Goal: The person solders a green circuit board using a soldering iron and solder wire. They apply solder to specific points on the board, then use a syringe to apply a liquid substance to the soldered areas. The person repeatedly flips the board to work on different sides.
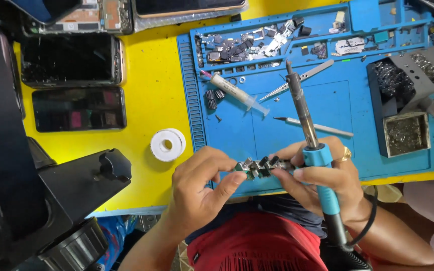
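Over the blue mat (327, 105), both hands' grip closed on a small metal clamp (257, 167), right hand (322, 175) also holding soldering iron (305, 118), syringe (237, 93) beyond.

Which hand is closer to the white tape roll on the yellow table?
The left hand. It sits just right of the white tape roll. The right hand is farther right, holding the soldering iron.

Both hands are bare. The right hand (322, 178) wears a gold ring (346, 154) and a black band (371, 213) at the wrist. Red shorts (257, 246) and a dark shirt hem show below.
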